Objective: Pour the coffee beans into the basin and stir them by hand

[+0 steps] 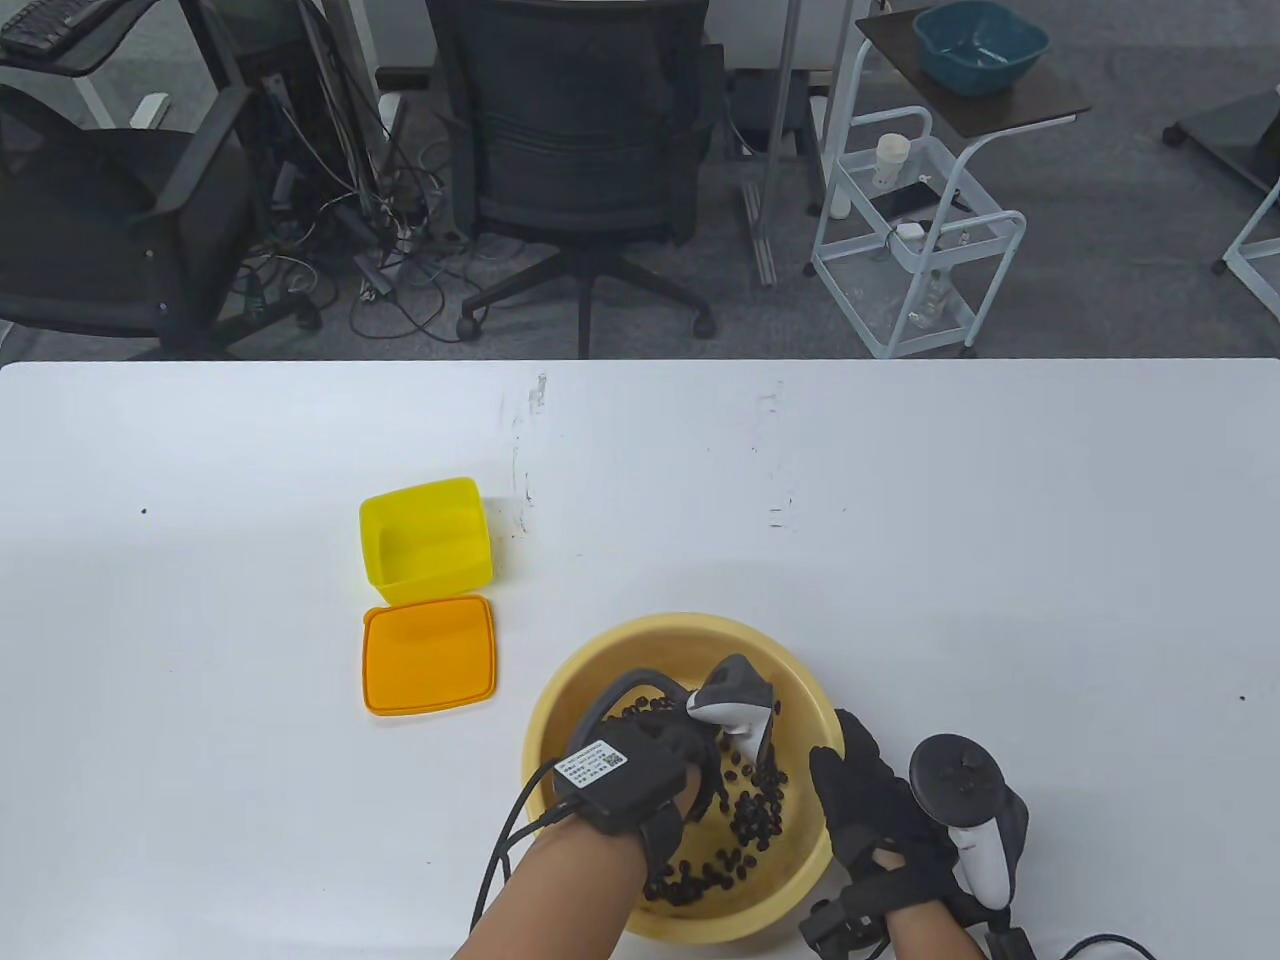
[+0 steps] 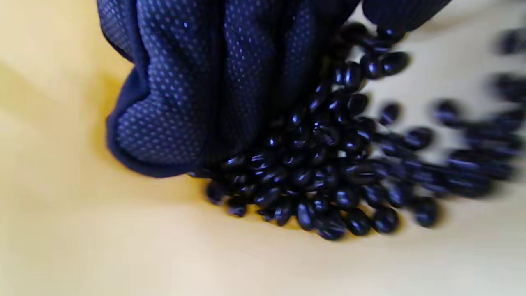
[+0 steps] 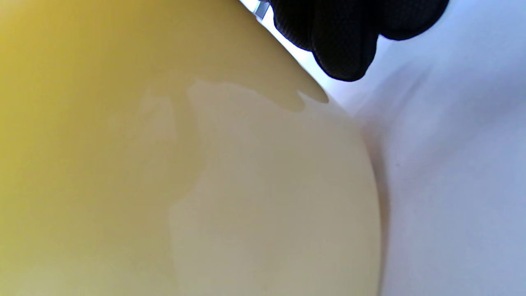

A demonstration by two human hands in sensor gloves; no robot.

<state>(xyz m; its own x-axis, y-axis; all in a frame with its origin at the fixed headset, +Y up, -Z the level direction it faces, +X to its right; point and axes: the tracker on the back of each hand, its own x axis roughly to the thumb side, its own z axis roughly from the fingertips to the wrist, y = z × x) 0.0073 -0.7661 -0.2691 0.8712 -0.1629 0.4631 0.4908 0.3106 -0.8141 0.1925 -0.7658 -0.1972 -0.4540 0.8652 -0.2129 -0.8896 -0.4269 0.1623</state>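
Note:
A yellow basin (image 1: 600, 668) stands near the table's front edge with dark coffee beans (image 1: 758, 812) scattered over its floor. My left hand (image 1: 692, 752) is down inside it. In the left wrist view its gloved fingers (image 2: 176, 102) lie straight and close together against a heap of beans (image 2: 324, 176) on the basin floor (image 2: 102, 246). My right hand (image 1: 850, 775) holds the basin's right rim, thumb on the rim and fingers down the outside. Its fingertips (image 3: 343, 45) show beside the outer wall (image 3: 185, 172) in the right wrist view.
An empty yellow box (image 1: 425, 540) stands left of the basin, with its orange lid (image 1: 430, 655) flat in front of it. Beyond the table's far edge are office chairs (image 1: 580, 130), cables and a white cart (image 1: 915, 240).

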